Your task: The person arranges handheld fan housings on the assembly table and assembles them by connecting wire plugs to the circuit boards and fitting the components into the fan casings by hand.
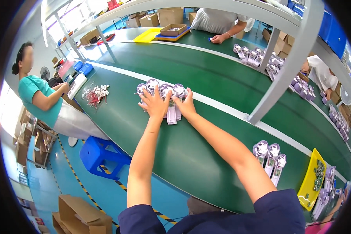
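Note:
A tight row of pale purple plastic parts (pixel 170 115), each with a round head and a straight handle, lies on the green work surface (pixel 144 134) in front of me. My left hand (pixel 156 104) rests over the row's left side, fingers spread across the round heads. At the right side of the same row, my right hand (pixel 186 105) touches the parts with thumb and fingers apart. The palms hide some of the handles. Close to my right forearm lie three similar purple parts (pixel 270 156), heads pointing away from me.
Small white and red pieces (pixel 97 95) lie left. At right sits a yellow tray (pixel 306 187) of small green parts. A metal post (pixel 275 76) rises beyond my right hand. A blue stool (pixel 101 156) and a person in teal (pixel 41 95) are left; others work across.

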Demonstrator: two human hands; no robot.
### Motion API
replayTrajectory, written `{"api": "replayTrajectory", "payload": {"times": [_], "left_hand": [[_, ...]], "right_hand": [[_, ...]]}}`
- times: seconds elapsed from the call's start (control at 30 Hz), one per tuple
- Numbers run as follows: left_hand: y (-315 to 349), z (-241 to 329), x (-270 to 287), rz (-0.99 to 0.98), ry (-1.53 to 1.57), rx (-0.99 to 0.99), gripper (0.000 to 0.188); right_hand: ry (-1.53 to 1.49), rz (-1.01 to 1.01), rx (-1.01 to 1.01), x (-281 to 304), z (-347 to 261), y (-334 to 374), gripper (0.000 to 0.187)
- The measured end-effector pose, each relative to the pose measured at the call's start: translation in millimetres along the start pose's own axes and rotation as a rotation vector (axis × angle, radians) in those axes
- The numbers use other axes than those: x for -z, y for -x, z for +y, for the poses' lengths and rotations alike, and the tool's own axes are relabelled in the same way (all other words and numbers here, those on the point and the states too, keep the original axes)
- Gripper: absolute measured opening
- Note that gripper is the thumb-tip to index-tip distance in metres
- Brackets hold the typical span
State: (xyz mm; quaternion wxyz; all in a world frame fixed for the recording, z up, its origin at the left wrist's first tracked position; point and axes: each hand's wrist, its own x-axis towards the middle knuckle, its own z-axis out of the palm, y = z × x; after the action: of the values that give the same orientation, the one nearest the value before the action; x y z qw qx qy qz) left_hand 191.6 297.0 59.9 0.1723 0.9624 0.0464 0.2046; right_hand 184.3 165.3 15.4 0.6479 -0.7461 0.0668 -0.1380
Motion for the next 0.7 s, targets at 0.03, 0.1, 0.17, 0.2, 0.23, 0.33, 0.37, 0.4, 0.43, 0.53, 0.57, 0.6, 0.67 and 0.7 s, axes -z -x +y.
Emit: {"api": "replayTrajectory", "payload": {"times": [0.03,0.1,0.17,0.2,0.23,0.33,0.37,0.4,0.43,0.53,0.57,0.6,0.67,0.7], "left_hand": [[-5,-4,3,-0.028,-0.026,-0.011,0.084],[-17,-23,5,-0.084,0.055,-0.056,0.073],[-19,-46,6,-0.073,0.143,-0.091,0.061],[-20,-45,1,-0.056,0.164,-0.12,0.058],[-19,-43,-3,-0.039,0.185,-0.148,0.056],[-10,-39,-12,-0.035,0.248,-0.174,0.055],[-8,-40,-13,-0.059,0.275,-0.17,0.057],[-3,-40,-13,-0.057,0.294,-0.167,0.058],[2,-41,-13,-0.054,0.315,-0.166,0.059],[27,-36,-6,-0.075,0.283,-0.216,0.061],[35,-38,-11,-0.044,0.277,-0.245,0.061],[45,-34,-8,-0.093,0.258,-0.263,0.06],[69,-29,-3,-0.118,0.277,-0.299,0.058],[82,-25,2,-0.138,0.288,-0.306,0.057]], "right_hand": [[0.081,0.058,0.13,-10,-2,-2,0.111],[0.136,-0.026,0.12,-22,-12,-1,0.117],[0.261,-0.073,0.106,-23,-40,8,0.106],[0.291,-0.11,0.096,-19,-36,0,0.1],[0.321,-0.147,0.087,-15,-31,-7,0.094],[0.297,-0.07,0.171,-7,-21,4,0.082],[0.306,-0.06,0.18,-7,-20,12,0.081],[0.308,-0.066,0.183,-4,-21,19,0.081],[0.311,-0.072,0.188,-1,-23,27,0.081],[0.329,-0.041,0.22,12,-20,52,0.08],[0.314,-0.06,0.189,18,-21,59,0.078],[0.322,-0.041,0.22,25,-17,67,0.077],[0.352,-0.012,0.265,34,-9,88,0.074],[0.344,-0.009,0.264,43,-10,99,0.074]]}}
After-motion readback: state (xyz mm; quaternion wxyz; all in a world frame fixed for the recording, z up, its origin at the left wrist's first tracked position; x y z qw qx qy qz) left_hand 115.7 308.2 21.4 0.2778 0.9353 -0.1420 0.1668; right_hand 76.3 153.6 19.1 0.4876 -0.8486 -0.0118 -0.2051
